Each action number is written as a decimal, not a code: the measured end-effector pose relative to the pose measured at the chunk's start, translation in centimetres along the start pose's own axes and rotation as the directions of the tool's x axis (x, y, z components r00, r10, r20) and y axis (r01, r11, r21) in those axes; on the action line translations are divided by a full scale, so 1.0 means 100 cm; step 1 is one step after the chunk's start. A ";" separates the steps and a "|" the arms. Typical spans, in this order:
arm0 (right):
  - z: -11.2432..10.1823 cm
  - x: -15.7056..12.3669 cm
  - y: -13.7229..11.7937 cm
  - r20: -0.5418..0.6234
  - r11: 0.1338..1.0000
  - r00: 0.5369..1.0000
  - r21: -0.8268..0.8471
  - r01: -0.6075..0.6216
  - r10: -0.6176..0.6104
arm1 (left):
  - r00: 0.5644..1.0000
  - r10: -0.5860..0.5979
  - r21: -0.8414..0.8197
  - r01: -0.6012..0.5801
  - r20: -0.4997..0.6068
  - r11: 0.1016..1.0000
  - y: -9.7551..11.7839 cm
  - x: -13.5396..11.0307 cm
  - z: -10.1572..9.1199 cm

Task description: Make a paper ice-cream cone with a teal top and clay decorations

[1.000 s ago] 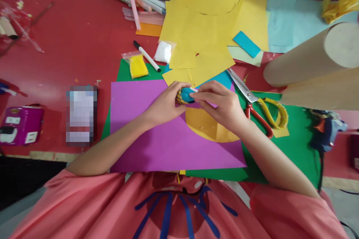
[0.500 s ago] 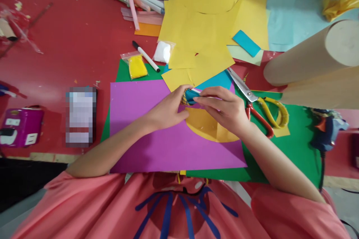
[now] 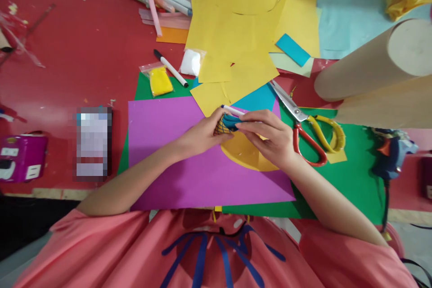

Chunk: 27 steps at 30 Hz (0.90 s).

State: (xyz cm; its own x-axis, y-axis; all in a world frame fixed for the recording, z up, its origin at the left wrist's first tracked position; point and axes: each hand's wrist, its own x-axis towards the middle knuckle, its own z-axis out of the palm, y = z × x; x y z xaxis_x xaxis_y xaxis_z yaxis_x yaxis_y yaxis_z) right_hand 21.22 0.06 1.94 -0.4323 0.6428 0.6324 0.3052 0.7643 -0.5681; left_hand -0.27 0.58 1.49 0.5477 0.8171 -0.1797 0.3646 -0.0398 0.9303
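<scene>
My left hand is closed around a small craft piece, yellow with dark crossed lines and topped by folded blue layers. From the other side, the fingers of my right hand pinch the blue layers. A white pen with a dark tip shows just behind the piece; part of it is hidden by my right hand. Under both hands are a purple sheet and a rounded orange-yellow paper.
Open scissors with red and yellow handles lie to the right, near a large cardboard tube and a blue glue gun. Yellow sheets, a marker and clay packets lie behind. A phone is at left.
My left fingers have shifted on the craft piece, so more of its crossed lines and the pen behind it show. The whole view has moved slightly.
</scene>
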 end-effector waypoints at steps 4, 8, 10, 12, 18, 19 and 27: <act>0.009 -0.003 -0.004 -0.067 1.000 0.998 -0.013 0.014 -0.014 | 0.996 -0.031 0.119 0.041 -0.082 0.992 0.002 -0.004 0.006; 0.014 -0.005 -0.005 -0.112 1.000 0.993 0.001 0.026 -0.026 | 0.989 0.057 0.223 -0.025 -0.139 0.975 0.001 -0.005 0.010; 0.014 -0.006 -0.006 -0.117 0.999 0.992 0.008 0.041 -0.040 | 0.981 0.134 0.284 -0.090 -0.139 0.955 0.000 -0.005 0.010; 0.013 -0.006 -0.007 -0.113 0.998 0.992 0.010 0.054 -0.053 | 0.971 0.194 0.350 -0.134 -0.141 0.927 0.000 -0.005 0.008; 0.008 -0.003 -0.012 -0.071 0.998 0.996 0.011 0.058 -0.057 | 0.961 0.236 0.430 -0.155 -0.142 0.889 -0.002 -0.007 0.006; 0.007 -0.002 -0.012 -0.068 0.998 0.996 0.014 0.055 -0.054 | 0.959 0.243 0.431 -0.160 -0.145 0.888 -0.003 -0.007 0.006; 0.001 0.004 -0.014 -0.102 0.984 0.990 0.161 -0.079 0.097 | 0.926 0.333 0.403 -0.240 -0.178 0.883 -0.002 -0.006 0.005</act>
State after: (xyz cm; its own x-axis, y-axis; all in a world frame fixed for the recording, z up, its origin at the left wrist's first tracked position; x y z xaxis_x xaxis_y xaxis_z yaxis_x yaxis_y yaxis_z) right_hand 20.52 -0.78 2.96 -0.3116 0.7157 0.6250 0.1979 0.6923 -0.6940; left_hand -0.31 -0.14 1.21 0.4947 0.8456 0.2006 0.4938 -0.4634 0.7358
